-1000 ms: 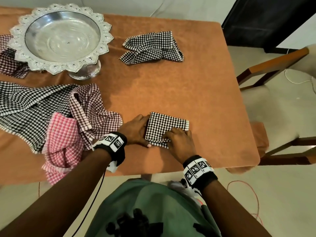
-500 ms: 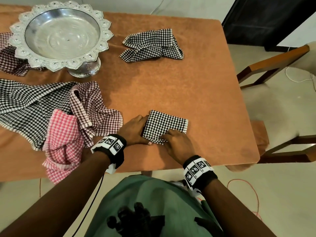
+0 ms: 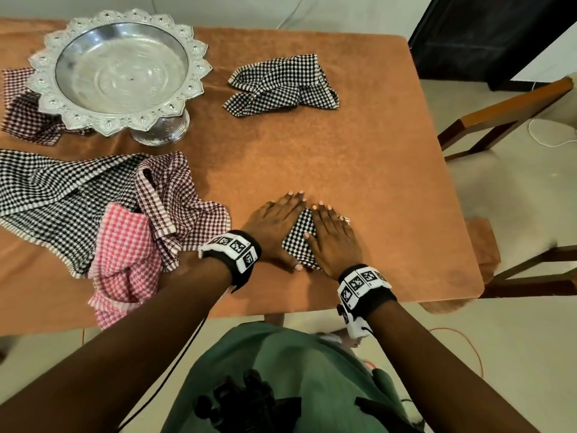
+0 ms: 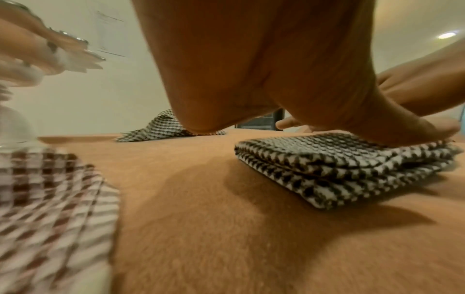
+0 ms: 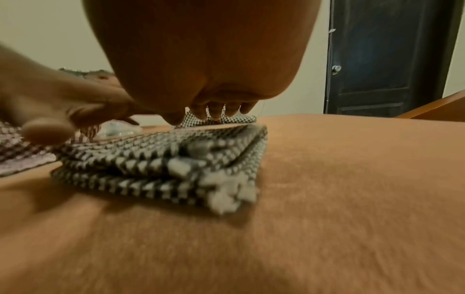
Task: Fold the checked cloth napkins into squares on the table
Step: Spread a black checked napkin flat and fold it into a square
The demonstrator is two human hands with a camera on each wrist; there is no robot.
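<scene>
Fingers: both hands lie flat with fingers straight and close together, pressing down on the folded black-and-white napkin point(image 3: 299, 237); neither hand curls round anything.
Table point(image 3: 359, 170): covered in an orange-brown cloth, it carries everything else and fills most of the head view.
Silver footed tray point(image 3: 120, 71): stands at the far left of the table, its scalloped rim overhanging a dark red checked napkin point(image 3: 23, 117) that lies partly under it.
Heap of loose napkins: at the left edge, a large black-and-white checked cloth point(image 3: 53, 195) lies spread out, with a maroon checked cloth point(image 3: 187, 210) crumpled over its right side and a pink checked cloth point(image 3: 125, 260) bunched at the near edge, hanging over the table's front.
Crumpled black-and-white napkin point(image 3: 282, 85): lies alone at the far side of the table, to the right of the tray and well apart from the hands.
Left hand point(image 3: 274, 228): palm down on the left part of the folded napkin, thumb at its near corner.
Right hand point(image 3: 332, 235): palm down on the right part, just beside the left hand.
Folded napkin: near the table's front edge, right of the heap; only a narrow wedge shows between the hands, and the left wrist view shows several stacked layers point(image 4: 339, 169).
</scene>
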